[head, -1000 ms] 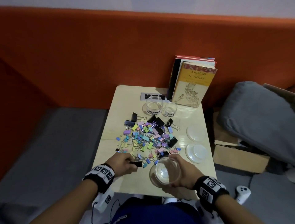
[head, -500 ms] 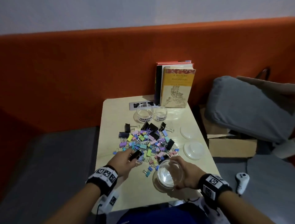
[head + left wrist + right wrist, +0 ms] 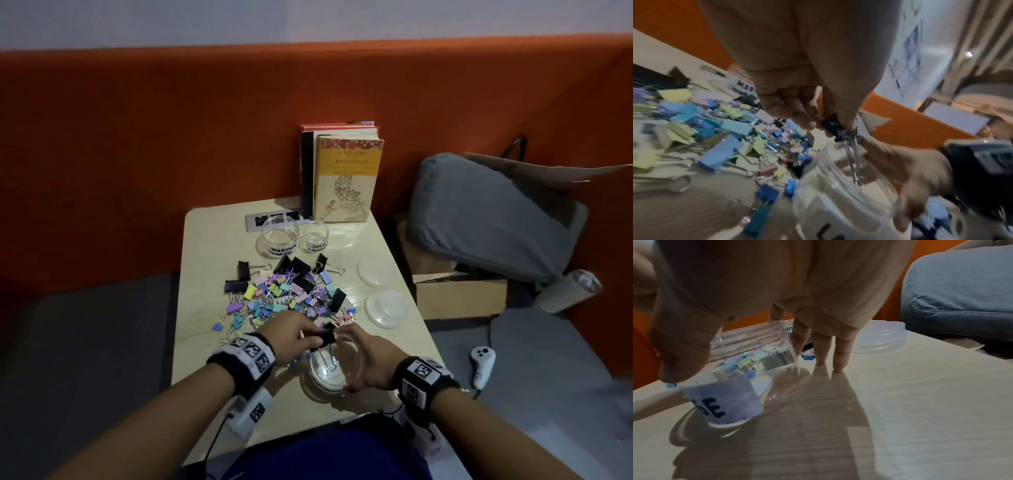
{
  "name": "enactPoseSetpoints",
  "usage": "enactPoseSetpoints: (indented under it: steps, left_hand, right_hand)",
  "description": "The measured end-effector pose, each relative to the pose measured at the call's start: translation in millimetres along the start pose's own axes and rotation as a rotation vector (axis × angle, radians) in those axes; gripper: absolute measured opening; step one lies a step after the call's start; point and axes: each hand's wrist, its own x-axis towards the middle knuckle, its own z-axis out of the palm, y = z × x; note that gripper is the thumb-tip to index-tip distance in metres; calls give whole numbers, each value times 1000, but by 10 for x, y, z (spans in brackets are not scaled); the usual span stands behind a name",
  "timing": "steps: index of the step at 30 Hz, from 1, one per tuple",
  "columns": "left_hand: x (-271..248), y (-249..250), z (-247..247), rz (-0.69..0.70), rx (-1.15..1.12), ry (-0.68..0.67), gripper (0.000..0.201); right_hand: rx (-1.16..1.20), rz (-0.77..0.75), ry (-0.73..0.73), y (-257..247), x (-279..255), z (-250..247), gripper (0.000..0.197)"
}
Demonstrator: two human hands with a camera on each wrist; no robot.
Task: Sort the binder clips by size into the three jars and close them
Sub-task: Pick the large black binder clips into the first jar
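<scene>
Head view: your left hand pinches a large black binder clip by its body, silver handles hanging down into the mouth of the clear jar at 6 o'clock on the table. The left wrist view confirms it: thumb and fingertips clamp the black clip, wire loops already below the rim of the jar. Your right hand steadies that jar from the 3 o'clock side; in the right wrist view the thumb and a finger press its wall, the other fingers straight with tips on the tabletop. The jar's label reads "…GE" (the rest is out of view). The clip pile, pastel and black, sits mid-table at 12 o'clock from the jar. Two more open jars, medium and small, stand beyond it, before the books. Two lids lie at 2 o'clock.
</scene>
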Motion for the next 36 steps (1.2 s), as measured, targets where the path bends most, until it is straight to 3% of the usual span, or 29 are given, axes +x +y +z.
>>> enactPoseSetpoints:
  steps: [3,6,11,14,19,22,30,34,36]
  left_hand:
    - [105,136,139,48,202,-7,28]
    - [179,249,213,216,497,4,35]
    - [293,327,383,318,861,-109,27]
    - [321,297,405,343,819,-94,22]
    - [259,226,273,422,530,109,31]
    - [219,90,177,322,379,236,25]
    - [194,-921,-344,-259,328,452,32]
    - [231,-1380,-513,-378,377,322,60]
    - [290,-1511,-538,-400,361,273,61]
  right_hand:
    - [2,6,-10,-15,-14,-25,100]
    - [13,11,-14,-26,-19,-25,100]
    - [24,36,-8,-10,3,6,104]
    - [30,41,-6,22,7,24,105]
    - [20,38,-2,25,-1,21,102]
    - [39,30,7,-9,3,29,101]
    - [33,21,-5,-2,10,21,99]
    - [43,25,-8,-8,3,23,100]
    - [43,20,-8,-10,-2,20,100]
